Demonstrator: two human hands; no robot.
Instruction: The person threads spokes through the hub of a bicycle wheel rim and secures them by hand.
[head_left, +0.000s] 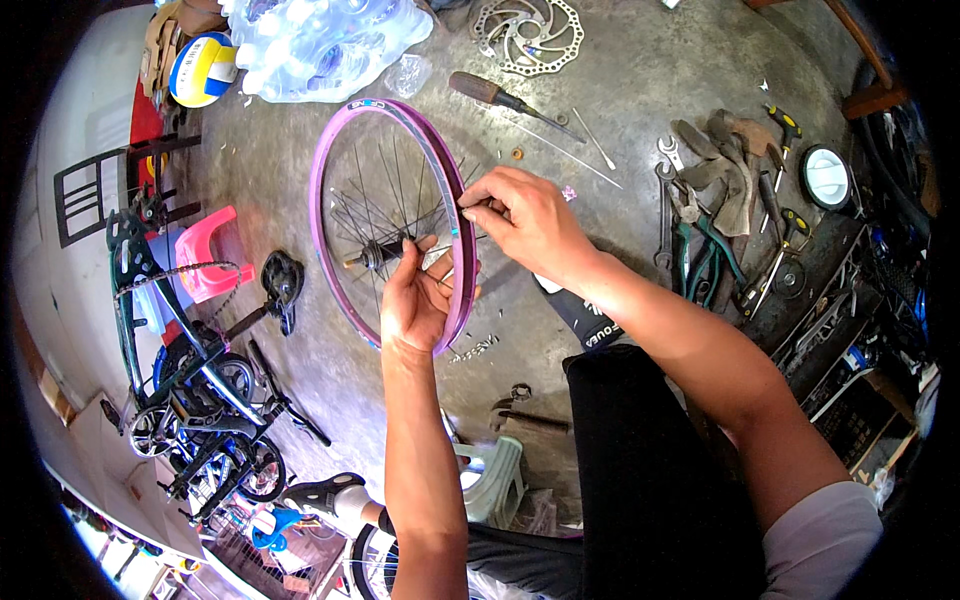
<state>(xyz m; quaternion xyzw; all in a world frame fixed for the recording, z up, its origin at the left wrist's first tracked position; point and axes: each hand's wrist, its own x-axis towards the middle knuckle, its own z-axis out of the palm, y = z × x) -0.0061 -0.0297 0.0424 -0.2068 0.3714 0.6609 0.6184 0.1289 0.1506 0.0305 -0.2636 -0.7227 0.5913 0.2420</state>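
Observation:
A purple bicycle wheel (322, 250) with black spokes and a dark hub (378, 254) is held up in front of me. My left hand (425, 300) is palm up at the near side of the rim. Its thumb points toward the hub, and its fingers curl among the spokes, holding the wheel. At the right side of the rim, my right hand (525, 215) pinches thumb and forefinger together against the rim's outer channel. Whatever lies between those fingertips is too small to make out. Several small silvery pieces (478, 348) lie on the floor below the wheel.
A brake disc (530, 38), a screwdriver (490, 90) and thin rods lie on the floor beyond. Spanners (664, 215), pliers (705, 260) and worn gloves (715, 175) lie to the right. A bicycle frame (180, 310) and pink stool (208, 255) stand left.

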